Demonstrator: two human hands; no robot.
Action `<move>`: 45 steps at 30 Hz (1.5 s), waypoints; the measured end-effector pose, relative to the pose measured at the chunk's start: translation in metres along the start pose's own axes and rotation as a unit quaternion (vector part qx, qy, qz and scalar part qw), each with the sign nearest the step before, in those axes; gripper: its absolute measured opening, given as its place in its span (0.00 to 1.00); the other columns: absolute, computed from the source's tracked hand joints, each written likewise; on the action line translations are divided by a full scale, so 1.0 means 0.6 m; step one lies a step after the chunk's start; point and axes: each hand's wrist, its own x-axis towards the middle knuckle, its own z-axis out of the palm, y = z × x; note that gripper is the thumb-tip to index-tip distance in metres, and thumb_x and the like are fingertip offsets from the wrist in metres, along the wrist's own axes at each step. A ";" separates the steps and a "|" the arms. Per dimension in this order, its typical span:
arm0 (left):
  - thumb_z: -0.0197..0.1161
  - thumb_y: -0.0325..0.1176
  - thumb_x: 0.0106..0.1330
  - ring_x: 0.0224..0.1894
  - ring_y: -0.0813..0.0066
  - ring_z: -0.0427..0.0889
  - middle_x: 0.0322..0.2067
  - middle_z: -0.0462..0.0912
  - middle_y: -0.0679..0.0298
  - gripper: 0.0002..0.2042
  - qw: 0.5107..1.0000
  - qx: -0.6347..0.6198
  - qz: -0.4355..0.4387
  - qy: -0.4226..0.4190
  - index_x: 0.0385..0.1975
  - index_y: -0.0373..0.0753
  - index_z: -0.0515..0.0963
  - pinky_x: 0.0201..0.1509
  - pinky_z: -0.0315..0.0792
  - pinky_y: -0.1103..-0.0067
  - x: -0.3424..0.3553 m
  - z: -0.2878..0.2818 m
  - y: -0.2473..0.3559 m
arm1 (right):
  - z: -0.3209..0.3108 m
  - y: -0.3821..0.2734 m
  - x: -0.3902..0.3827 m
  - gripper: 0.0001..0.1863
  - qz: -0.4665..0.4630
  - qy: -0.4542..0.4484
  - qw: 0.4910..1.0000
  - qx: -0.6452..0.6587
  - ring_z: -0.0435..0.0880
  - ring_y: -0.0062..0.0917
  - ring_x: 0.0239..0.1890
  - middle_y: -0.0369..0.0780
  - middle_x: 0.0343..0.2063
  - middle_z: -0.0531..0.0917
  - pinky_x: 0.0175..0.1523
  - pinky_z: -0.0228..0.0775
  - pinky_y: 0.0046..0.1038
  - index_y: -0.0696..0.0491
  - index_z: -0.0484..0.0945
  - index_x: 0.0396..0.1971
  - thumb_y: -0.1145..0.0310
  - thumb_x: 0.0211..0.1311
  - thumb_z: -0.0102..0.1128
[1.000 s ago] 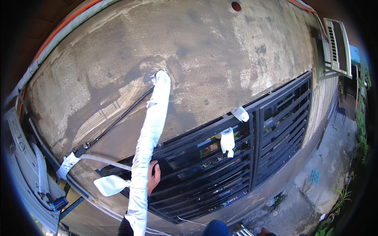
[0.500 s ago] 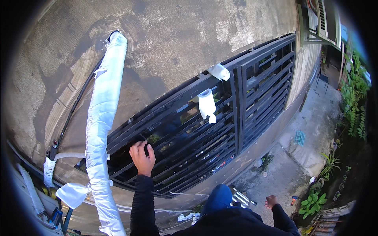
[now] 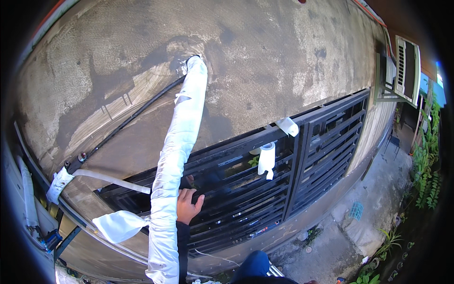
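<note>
My left hand [image 3: 188, 206] holds the dark metal window grille [image 3: 326, 156] with curled fingers, just right of a long white-wrapped pipe bundle [image 3: 172, 146] that runs down from a wall hole and partly hides my arm. A loose white tape tail [image 3: 118, 225] hangs left of the bundle. A black line [image 3: 132, 118] runs to fittings [image 3: 75, 165] above a white-wrapped end [image 3: 60, 184]; a pale hose [image 3: 113, 180] branches off there. Two white tape rolls [image 3: 266, 156] rest on the grille to the right. My right hand [image 3: 310, 282] barely shows at the bottom edge, its fingers hidden.
The stained wall [image 3: 265, 57] fills the upper view. A grey outdoor unit [image 3: 23, 222] is at left, another [image 3: 405, 71] on a bracket at upper right. My knee [image 3: 255, 265] is beside a metal ladder [image 3: 275, 270], above a concrete path [image 3: 378, 184] bordered by plants [image 3: 423, 161].
The view swung down and right half a second ago, then back. My left hand stays on the grille beside the bundle. My right hand has dropped almost out of view since half a second ago.
</note>
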 end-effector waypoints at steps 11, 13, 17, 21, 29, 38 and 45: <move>0.75 0.43 0.65 0.35 0.55 0.85 0.30 0.84 0.62 0.12 0.998 -0.017 -0.048 0.027 0.31 0.41 0.85 0.40 0.78 0.64 0.007 0.001 0.015 | 0.201 -0.574 -0.234 0.11 -0.573 0.081 0.795 -0.179 0.89 0.53 0.40 0.54 0.35 0.88 0.45 0.81 0.46 0.56 0.84 0.39 0.63 0.73 0.64; 0.75 0.43 0.66 0.36 0.55 0.86 0.30 0.84 0.62 0.13 0.997 -0.013 -0.074 0.020 0.29 0.41 0.85 0.41 0.78 0.63 0.008 0.001 0.019 | 0.265 -0.767 -0.356 0.08 -0.729 0.057 0.658 -0.181 0.88 0.50 0.46 0.51 0.40 0.87 0.51 0.79 0.46 0.57 0.84 0.45 0.74 0.69 0.65; 0.75 0.44 0.67 0.37 0.55 0.86 0.30 0.85 0.62 0.13 0.995 0.001 -0.102 -0.002 0.29 0.42 0.84 0.42 0.78 0.62 0.007 -0.004 0.023 | 0.341 -1.014 -0.544 0.14 -0.848 0.118 0.483 -0.184 0.83 0.49 0.54 0.50 0.50 0.85 0.61 0.76 0.43 0.59 0.83 0.49 0.75 0.64 0.69; 0.75 0.44 0.66 0.37 0.55 0.86 0.30 0.84 0.62 0.13 0.995 0.021 -0.092 -0.027 0.30 0.41 0.84 0.43 0.78 0.62 0.001 -0.009 0.016 | 0.380 -1.104 -0.577 0.24 -0.836 0.164 0.458 -0.255 0.78 0.48 0.66 0.51 0.58 0.81 0.72 0.68 0.46 0.62 0.81 0.58 0.68 0.64 0.70; 0.75 0.44 0.64 0.36 0.57 0.86 0.30 0.84 0.62 0.13 0.999 0.020 -0.047 0.019 0.31 0.42 0.84 0.43 0.77 0.64 -0.008 0.007 -0.003 | 0.410 -1.099 -0.512 0.30 -0.839 0.200 0.448 -0.236 0.74 0.52 0.68 0.52 0.62 0.78 0.77 0.61 0.54 0.62 0.76 0.63 0.64 0.64 0.72; 0.76 0.44 0.63 0.35 0.56 0.86 0.29 0.84 0.63 0.12 0.997 0.026 -0.068 -0.017 0.30 0.43 0.84 0.41 0.77 0.63 0.003 -0.008 0.009 | 0.409 -1.096 -0.504 0.30 -0.837 0.196 0.458 -0.226 0.74 0.52 0.70 0.52 0.63 0.79 0.79 0.60 0.55 0.60 0.76 0.64 0.65 0.64 0.72; 0.76 0.44 0.63 0.35 0.56 0.86 0.29 0.84 0.62 0.12 0.998 0.035 -0.058 -0.007 0.30 0.43 0.84 0.42 0.77 0.63 0.002 -0.006 0.011 | 0.409 -1.095 -0.504 0.30 -0.837 0.192 0.462 -0.223 0.73 0.52 0.71 0.52 0.64 0.78 0.79 0.59 0.55 0.60 0.76 0.64 0.65 0.65 0.71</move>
